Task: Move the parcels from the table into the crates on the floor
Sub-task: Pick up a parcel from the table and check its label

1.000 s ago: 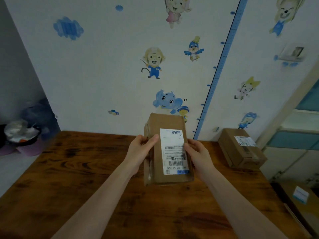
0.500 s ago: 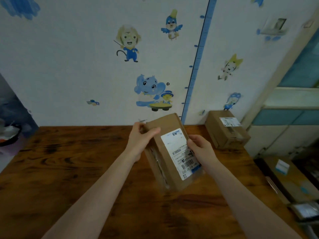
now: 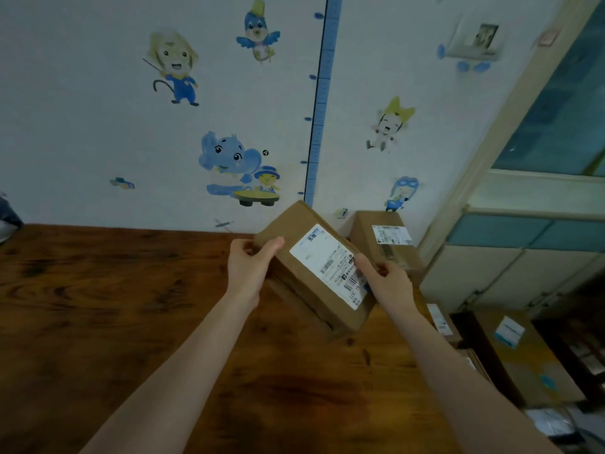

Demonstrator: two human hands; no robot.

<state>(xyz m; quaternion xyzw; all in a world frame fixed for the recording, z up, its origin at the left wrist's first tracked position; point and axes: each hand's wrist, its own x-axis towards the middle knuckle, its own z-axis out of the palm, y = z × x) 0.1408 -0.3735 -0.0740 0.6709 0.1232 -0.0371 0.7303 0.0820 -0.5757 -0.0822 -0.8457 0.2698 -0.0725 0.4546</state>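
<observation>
Both the left hand (image 3: 247,270) and right hand (image 3: 386,283) grip a tilted brown cardboard parcel (image 3: 314,273) with curled fingers above the dark wooden table (image 3: 114,306).

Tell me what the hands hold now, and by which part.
Both hold one tilted parcel. The left hand grips its far left corner, thumb on top; the right hand grips its right edge beside the label.

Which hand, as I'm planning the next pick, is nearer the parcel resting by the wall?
Right. The right hand grips the held box just in front of that parcel; the left hand grips the box's opposite side, farther left.
</observation>
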